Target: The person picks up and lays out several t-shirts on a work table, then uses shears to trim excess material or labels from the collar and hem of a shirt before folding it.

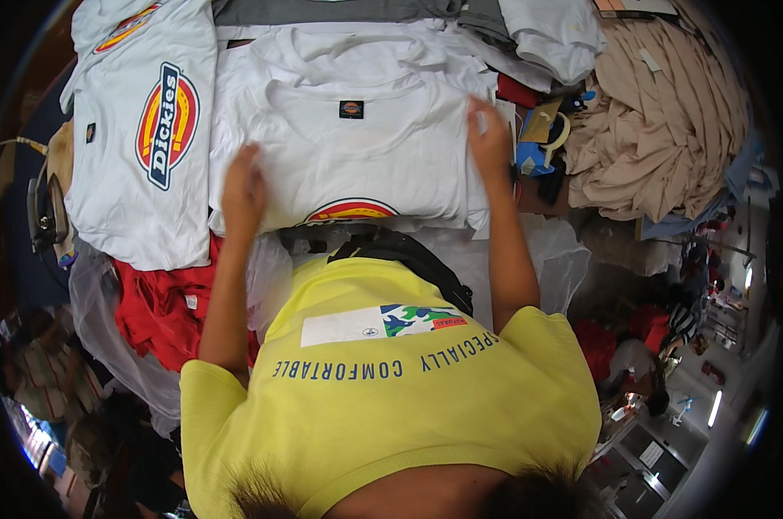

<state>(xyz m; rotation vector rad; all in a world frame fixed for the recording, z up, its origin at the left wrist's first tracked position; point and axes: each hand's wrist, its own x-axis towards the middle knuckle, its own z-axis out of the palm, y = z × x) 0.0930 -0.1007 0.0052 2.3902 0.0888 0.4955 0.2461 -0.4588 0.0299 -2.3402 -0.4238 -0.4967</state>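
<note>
A white T-shirt (374, 160) lies folded on a stack in front of me, its round neckline at the far side with a small dark label inside. Part of a red and yellow print shows at its near edge. My left hand (245, 190) is at the shirt's left side, its fingers smeared by motion. At the right edge is my right hand (490, 137), seen side-on with its fingers stretched out along the fabric; no grip on the cloth shows. More white shirts (348, 54) lie behind and beneath the folded one.
Another white T-shirt (115, 208) with an oval print lies left. Red cloth (162, 298) sits in clear plastic below it. On the right are a tape roll (558, 132), a blue object (532, 157) and a beige fabric heap (659, 112). Other people work at lower right.
</note>
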